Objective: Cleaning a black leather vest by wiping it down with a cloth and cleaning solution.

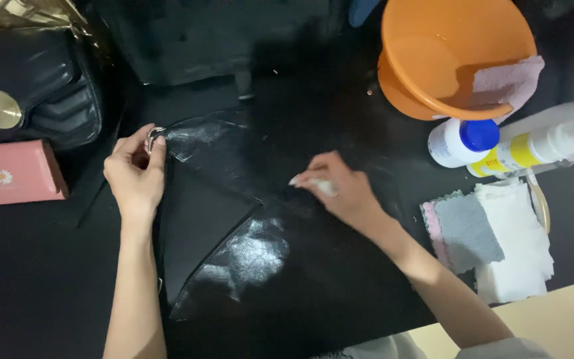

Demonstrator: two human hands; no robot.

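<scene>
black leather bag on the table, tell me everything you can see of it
The black leather bag lies flat on a dark table, filling the middle of the view. Its glossy, finely creased surface catches glare in two patches, and a triangular flap or fold crosses it. A silver metal ring sits at its upper left corner, pinched by the left hand. The right hand presses something small and white against its middle.
</scene>
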